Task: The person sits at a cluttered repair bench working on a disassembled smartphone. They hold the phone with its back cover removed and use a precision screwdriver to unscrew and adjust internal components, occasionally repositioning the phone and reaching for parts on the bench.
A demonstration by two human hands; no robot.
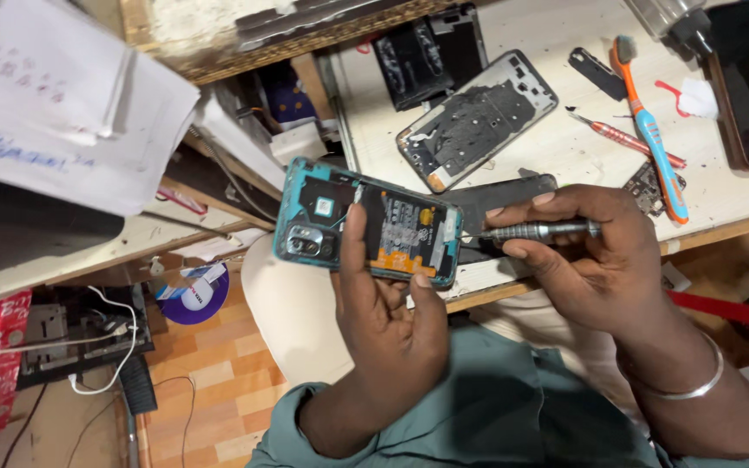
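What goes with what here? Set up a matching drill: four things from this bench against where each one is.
1. opened phone
2. screwdriver
3. toothbrush
4. separate back cover

A. lying on the bench, inner side up
B. held in the left hand
C. lying near the bench's right edge, orange and blue
D. held in the right hand, tip at the phone's edge

Pairs: 1-B, 2-D, 3-C, 4-A

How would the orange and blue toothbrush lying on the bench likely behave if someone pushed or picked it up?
The toothbrush looks slim and plastic, so it is probably light and easy to lift. Its long handle lies flat on the bench, so a push would likely slide or spin it rather than tip it. The handle probably flexes only slightly.
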